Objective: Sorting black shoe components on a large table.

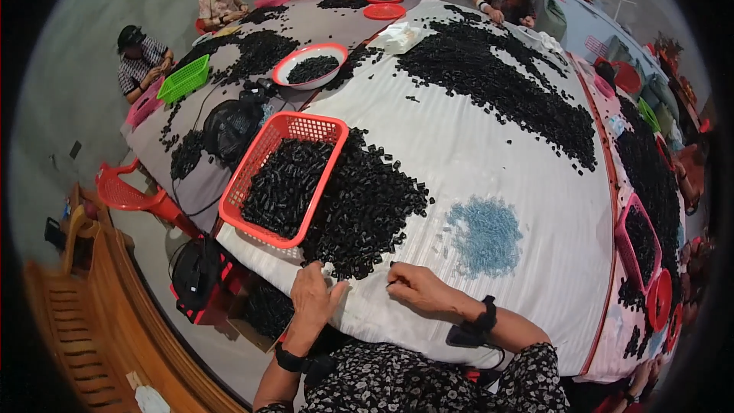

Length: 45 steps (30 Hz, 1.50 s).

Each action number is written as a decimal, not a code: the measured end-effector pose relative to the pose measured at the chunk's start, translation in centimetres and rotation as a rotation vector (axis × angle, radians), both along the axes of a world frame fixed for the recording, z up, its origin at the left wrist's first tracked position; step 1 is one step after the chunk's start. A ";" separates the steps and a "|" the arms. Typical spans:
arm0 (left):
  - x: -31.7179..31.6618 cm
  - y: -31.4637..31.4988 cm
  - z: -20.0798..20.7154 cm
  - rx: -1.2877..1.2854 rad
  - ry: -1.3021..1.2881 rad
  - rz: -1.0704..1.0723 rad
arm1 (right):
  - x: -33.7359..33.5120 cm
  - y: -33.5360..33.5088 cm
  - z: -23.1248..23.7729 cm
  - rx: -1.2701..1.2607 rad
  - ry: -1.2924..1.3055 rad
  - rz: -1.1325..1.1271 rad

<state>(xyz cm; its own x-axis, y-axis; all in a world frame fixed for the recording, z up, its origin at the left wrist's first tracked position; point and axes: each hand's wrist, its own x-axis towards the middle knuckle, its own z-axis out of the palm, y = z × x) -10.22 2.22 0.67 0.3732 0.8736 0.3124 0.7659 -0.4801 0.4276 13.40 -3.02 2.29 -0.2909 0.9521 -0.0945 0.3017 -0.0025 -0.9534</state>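
Note:
Near the table's front edge, my left hand (312, 295) rests at the lower end of a heap of small black plastic pieces (375, 203). Its fingers are bent; whatever lies between them and the thumb is hard to make out. My right hand (422, 287), a little to the right over the white cloth (382, 313), pinches a small black plastic piece (393, 281). Left of the heap stands a red plastic basket (229, 206) filled with longer black pieces (287, 183). A patch of small light-blue clear pieces (486, 237) lies beyond my right hand.
More black pieces (489, 69) spread across the far table. A red-rimmed basin (284, 69) and a green basket (183, 80) stand farther left. Several people sit around the tables. A red chair (126, 191) and a wooden bench (69, 321) are at the left.

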 end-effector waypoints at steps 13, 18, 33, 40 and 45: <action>1.2 3.6 -2.6 -0.246 -0.127 0.164 | -2.2 7.0 -0.8 0.106 0.054 -0.019; -0.1 1.3 -0.6 -0.029 -0.038 0.195 | 3.4 10.4 -2.5 0.446 -0.013 -0.725; 6.0 3.5 -3.6 -0.034 -0.079 0.122 | 0.6 14.6 -5.3 0.530 0.024 -0.674; 3.3 2.2 -0.9 0.007 -0.027 -0.011 | 4.2 9.8 -2.0 0.397 0.185 -0.650; 3.7 0.8 -0.8 0.210 -0.091 -0.300 | 5.8 3.3 0.4 0.083 0.354 -0.555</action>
<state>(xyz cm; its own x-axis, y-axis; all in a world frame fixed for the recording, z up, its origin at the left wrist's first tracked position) -6.54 3.03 -0.11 0.5651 0.6433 0.5165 0.5415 -0.7616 0.3561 19.18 0.30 2.69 0.2448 0.9696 -0.0030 -0.0543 0.0106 -0.9985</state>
